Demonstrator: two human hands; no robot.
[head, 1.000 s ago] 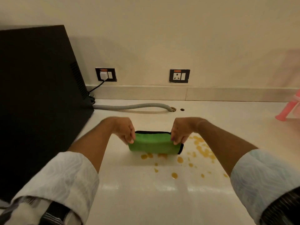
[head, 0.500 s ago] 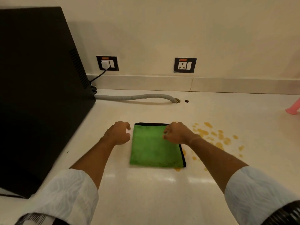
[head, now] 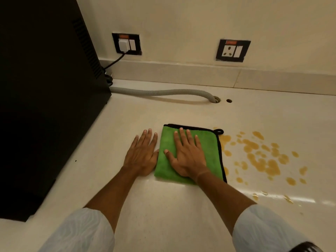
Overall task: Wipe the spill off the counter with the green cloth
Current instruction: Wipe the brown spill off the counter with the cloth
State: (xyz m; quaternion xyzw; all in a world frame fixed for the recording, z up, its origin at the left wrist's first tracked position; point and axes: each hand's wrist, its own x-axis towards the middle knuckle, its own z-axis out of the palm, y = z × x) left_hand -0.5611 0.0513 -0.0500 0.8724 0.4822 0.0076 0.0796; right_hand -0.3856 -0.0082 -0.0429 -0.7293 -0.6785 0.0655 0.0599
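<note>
Spill (head: 261,157): orange drops on counter (head: 163,206), unwiped, right of cloth. Cloth (head: 209,151): now folded flat, no longer held up; its right edge touches nearest drops. Right hand (head: 187,155): open, palm pressing cloth, gripping nothing. Left hand (head: 141,155): open, flat on counter, beside cloth. Wiping looks about to start.

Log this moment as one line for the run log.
right hand flat on green cloth | left hand flat on counter beside it | spill right of cloth, unwiped

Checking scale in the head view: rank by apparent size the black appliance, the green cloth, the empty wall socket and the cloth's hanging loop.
Largest to smallest:
black appliance
green cloth
empty wall socket, though it sits farther away
hanging loop
</note>
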